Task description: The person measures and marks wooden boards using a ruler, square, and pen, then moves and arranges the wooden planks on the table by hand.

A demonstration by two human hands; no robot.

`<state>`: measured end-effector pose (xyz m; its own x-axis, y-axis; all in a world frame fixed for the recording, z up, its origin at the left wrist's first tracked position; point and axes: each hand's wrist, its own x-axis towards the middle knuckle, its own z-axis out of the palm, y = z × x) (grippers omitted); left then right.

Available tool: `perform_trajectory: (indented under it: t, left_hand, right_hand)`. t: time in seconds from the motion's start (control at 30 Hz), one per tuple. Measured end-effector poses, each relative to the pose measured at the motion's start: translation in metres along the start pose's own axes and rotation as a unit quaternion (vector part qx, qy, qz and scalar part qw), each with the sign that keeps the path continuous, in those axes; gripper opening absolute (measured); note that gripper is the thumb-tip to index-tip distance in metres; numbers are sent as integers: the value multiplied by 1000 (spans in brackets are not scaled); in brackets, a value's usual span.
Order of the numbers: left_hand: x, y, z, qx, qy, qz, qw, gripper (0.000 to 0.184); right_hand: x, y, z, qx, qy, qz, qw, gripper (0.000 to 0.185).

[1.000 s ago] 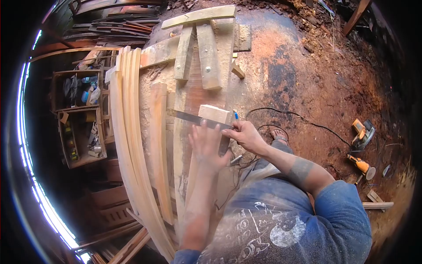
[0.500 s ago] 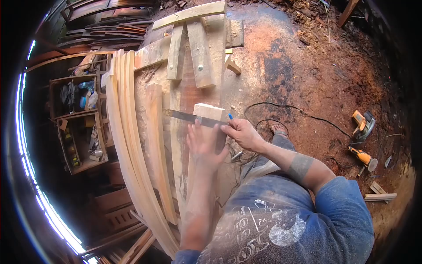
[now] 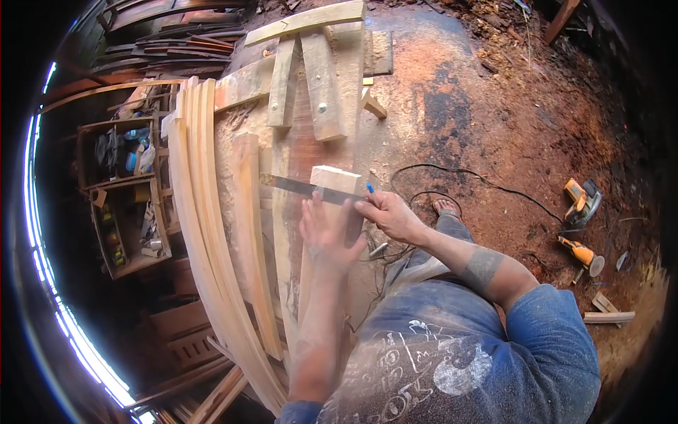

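A pale wooden board (image 3: 334, 177) lies lengthwise on the bench in front of me, and a dark flat metal straightedge (image 3: 293, 186) crosses it near its far end. My left hand (image 3: 326, 233) rests on the board with its fingers stretched out, fingertips at the straightedge's near side. My right hand (image 3: 395, 216) is closed at the board's right edge, pinching a thin marker with a blue end (image 3: 369, 187). The marker's writing tip is hidden by the fingers. Whether the right fingers also touch the straightedge, I cannot tell.
Long curved wooden strips (image 3: 201, 212) lie on the left, beside a shorter plank (image 3: 247, 212). Bolted wooden pieces (image 3: 321, 92) stand at the bench's far end. A circular saw (image 3: 583, 200), an angle grinder (image 3: 580, 252) and a cable (image 3: 480, 175) lie on the floor to the right.
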<state>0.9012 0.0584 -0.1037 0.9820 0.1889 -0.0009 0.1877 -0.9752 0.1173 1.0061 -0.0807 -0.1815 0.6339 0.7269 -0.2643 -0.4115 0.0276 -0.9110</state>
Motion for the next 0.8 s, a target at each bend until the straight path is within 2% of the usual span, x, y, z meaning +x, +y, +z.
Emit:
perform_trajectory:
  t: [0.4,0.5,0.7,0.8]
  left_hand:
    - [1,0,2,14,12,4,1000,78]
    - [0,0,2,7,14,3,1000,78]
    - [0,0,3,-3,15,1,1000,79]
    - [1,1,2,2,16,0,1000,78]
  right_hand:
    - [0,4,-2,32,-28,15,999,34]
    - [-1,-2,-1,42,-26,-5,999,35]
    - [-1,-10,-4,6,-39,23,999,36]
    - [-6,-20,-3,-3,2,-35,999,34]
